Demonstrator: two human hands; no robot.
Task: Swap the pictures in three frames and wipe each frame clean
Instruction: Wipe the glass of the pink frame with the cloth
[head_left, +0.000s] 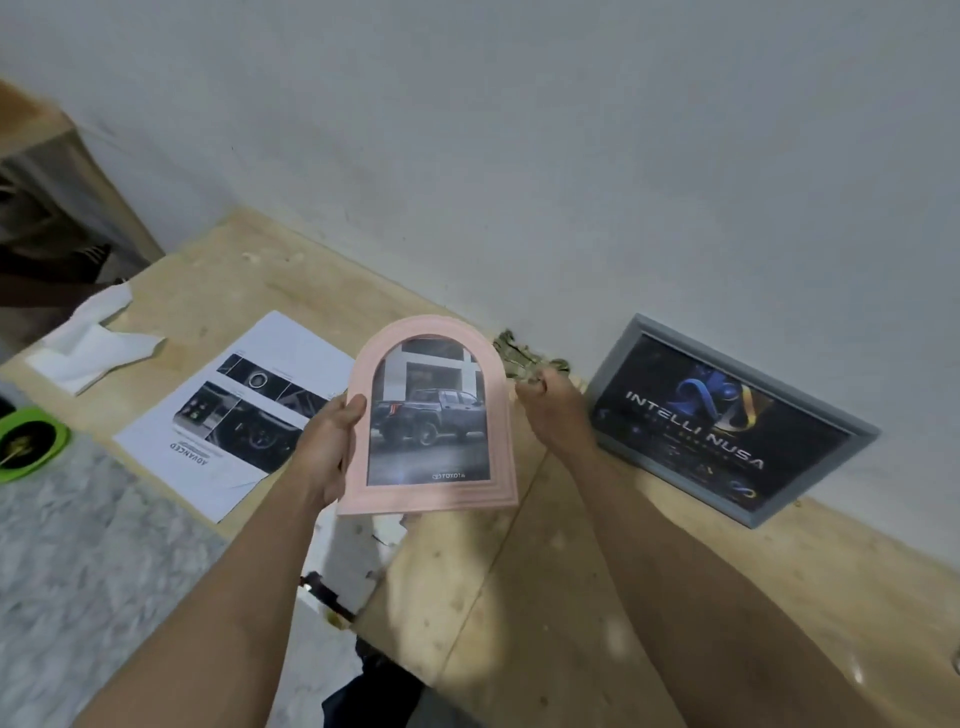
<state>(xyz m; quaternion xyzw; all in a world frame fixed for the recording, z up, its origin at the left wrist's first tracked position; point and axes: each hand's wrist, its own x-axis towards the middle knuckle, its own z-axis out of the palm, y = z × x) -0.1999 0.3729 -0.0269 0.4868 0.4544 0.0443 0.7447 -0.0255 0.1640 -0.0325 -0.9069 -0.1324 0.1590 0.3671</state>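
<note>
Surface: pale plywood top, set against a white wall along its far edge; its near left edge meets a grey marbled floor.

Grey frame: rectangular, landscape, standing at the far edge of the surface toward the right, leaning back on the wall. It holds a dark poster lettered "INTELLI NUSA" with a blue and gold emblem.

Printed sheet: white paper lying flat on the left part of the surface, with 1 block of dark car-detail photos and the heading "ADVANCED", which reads upside down from here.

Pink frame: arched top, portrait, held up above the middle of the surface, face toward the person. It holds 1 picture of a dark pickup truck before a building, marked "TOYOTA" at the bottom.

Left hand: grips the pink frame at its left side, thumb on the front rim, fingers behind it.

Right hand: just beside the frame's right edge, fingers curled into a loose fist; I cannot tell whether it touches the frame or has hold of anything.

White cloth: crumpled, at the far left corner of the surface.

Green dish: round, dark contents, on the floor beyond the left edge of the surface.
</note>
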